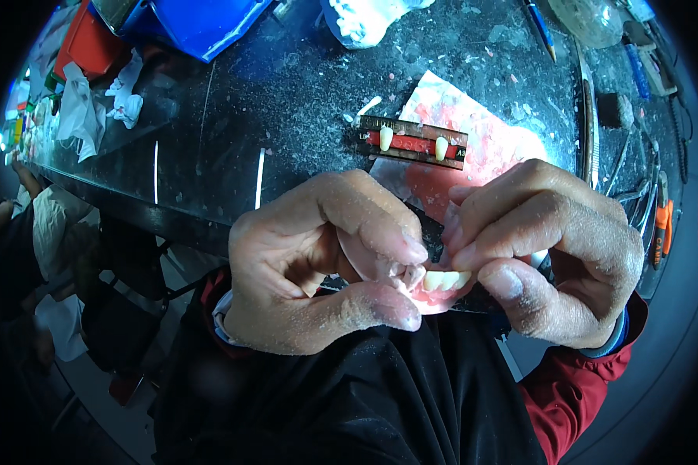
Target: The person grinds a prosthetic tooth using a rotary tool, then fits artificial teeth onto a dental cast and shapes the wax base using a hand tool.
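A dark tabletop (233, 101) (dusty in patches) gleams bluish above a grey floor (93, 391).

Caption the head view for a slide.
Left hand and right hand hold a pink denture with white teeth, near a red-and-black strip bearing two more teeth.

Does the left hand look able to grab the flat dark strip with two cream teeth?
Probably yes: the dark strip lies beyond the left hand, and nothing seems to block it. But that hand is busy pinching a curved pink denture with cream teeth.
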`<state>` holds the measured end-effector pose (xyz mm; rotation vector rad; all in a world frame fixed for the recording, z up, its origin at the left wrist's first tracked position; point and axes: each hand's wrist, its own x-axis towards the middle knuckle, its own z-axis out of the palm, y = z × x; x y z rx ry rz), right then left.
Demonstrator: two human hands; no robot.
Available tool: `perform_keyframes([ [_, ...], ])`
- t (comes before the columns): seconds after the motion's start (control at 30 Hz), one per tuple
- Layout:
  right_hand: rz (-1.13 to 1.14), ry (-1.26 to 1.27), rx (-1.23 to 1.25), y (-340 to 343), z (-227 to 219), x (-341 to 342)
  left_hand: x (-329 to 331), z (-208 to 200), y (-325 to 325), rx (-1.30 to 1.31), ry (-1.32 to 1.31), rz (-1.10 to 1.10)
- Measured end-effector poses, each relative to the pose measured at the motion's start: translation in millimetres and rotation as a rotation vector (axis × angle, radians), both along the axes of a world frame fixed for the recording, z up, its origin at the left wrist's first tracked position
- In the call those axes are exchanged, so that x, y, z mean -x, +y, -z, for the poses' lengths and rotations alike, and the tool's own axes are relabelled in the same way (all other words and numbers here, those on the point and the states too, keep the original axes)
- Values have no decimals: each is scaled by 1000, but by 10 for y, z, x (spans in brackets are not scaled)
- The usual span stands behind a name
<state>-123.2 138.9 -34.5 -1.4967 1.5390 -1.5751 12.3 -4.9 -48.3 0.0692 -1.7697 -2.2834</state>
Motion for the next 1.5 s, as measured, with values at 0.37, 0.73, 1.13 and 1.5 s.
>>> perform_keyframes([
  [0.37,39,-59,-40,-8,-40,-59,5,3,-3,-38,11,8],
  [0.73,117,49,13,2,-82,73,18,8,-20,-20,63,0],
  [1.13,250,488,-434,96,-155,131,-12,-85,-125,-99,-115,68],
  [1.5,351,1131,-639,506,-320,559,-37,-211,-387,-56,-52,94],
])
